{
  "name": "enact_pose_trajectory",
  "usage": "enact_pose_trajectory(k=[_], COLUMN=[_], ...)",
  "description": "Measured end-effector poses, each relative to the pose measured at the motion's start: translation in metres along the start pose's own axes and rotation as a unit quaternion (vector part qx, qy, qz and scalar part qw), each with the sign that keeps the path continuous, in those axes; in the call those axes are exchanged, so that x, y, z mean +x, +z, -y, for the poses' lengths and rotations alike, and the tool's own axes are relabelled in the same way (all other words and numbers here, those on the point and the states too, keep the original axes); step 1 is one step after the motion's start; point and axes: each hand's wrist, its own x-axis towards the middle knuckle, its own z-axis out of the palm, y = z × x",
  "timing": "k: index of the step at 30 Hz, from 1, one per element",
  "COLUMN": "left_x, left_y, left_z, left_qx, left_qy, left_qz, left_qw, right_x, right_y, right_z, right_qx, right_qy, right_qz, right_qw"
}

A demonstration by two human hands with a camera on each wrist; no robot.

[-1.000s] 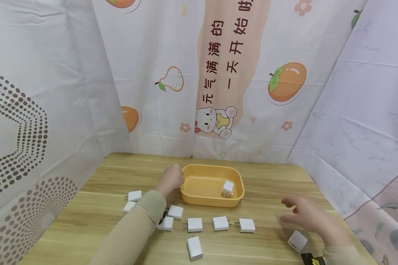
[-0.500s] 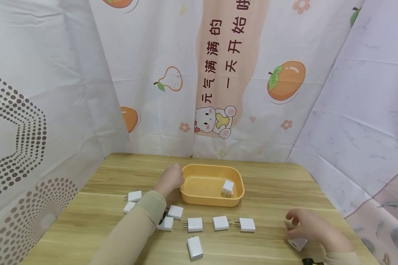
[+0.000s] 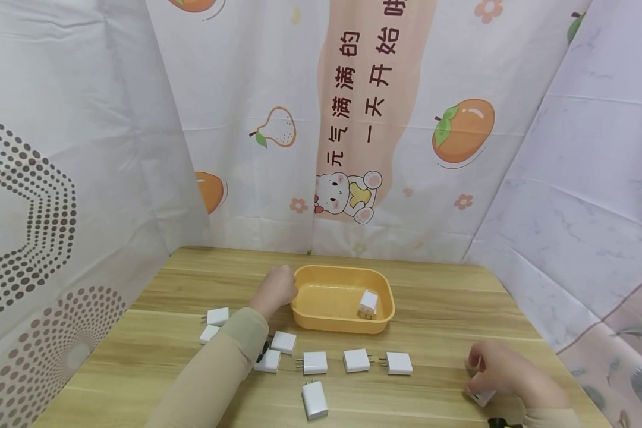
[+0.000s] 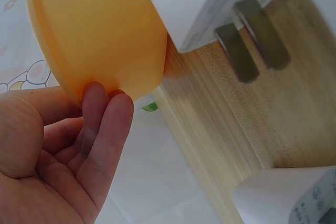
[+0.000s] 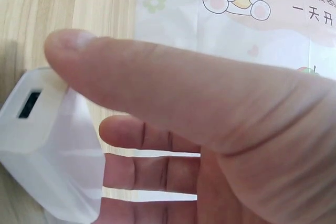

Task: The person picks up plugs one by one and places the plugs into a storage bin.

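Note:
On the tabletop sits a yellow plastic basket point(image 3: 326, 326); a white charger plug point(image 3: 368, 302) lies inside near its right end. My left hand point(image 3: 276, 290) pinches the basket's left rim, as the left wrist view shows on the basket wall point(image 4: 105, 30). At the right side of the table, my right hand point(image 3: 500, 370) is at another white charger plug point(image 3: 481, 397). Seen from the right wrist, the thumb point(image 5: 147, 74) reaches over the corner of this charger point(image 5: 52, 156), and other fingertips come up to its side. Firm contact is not plain.
Several white charger plugs lie in front of the basket, among them one charger point(image 3: 314, 399) nearest me. More chargers point(image 3: 217, 315) lie left of my left forearm, which partly hides others. Printed curtains point(image 3: 246, 178) stand behind the table point(image 3: 433, 297) and at both sides.
My right hand has come back and down onto the right-hand charger, covering part of it. My left hand and the basket have stayed in place.

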Motion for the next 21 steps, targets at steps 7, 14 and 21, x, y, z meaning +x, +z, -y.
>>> enact_pose_trajectory(k=[7, 14, 21], left_x=[-0.0004, -0.0004, -0.0006], left_y=[-0.0003, -0.0004, -0.0006], left_z=[-0.0010, -0.0007, 0.0000], left_qx=[-0.002, -0.004, -0.019], left_qy=[0.000, 0.001, -0.003], left_qz=[0.002, 0.002, 0.008], left_qw=[1.0000, 1.0000, 0.9998], right_x=[-0.0027, -0.0043, -0.0056], right_y=[0.0024, 0.0071, 0.0088], right_z=[0.0002, 0.0010, 0.0018], right_qx=[0.024, 0.035, 0.047], right_qy=[0.042, 0.109, 0.124], right_qz=[0.016, 0.020, 0.028], right_qw=[0.999, 0.993, 0.991])
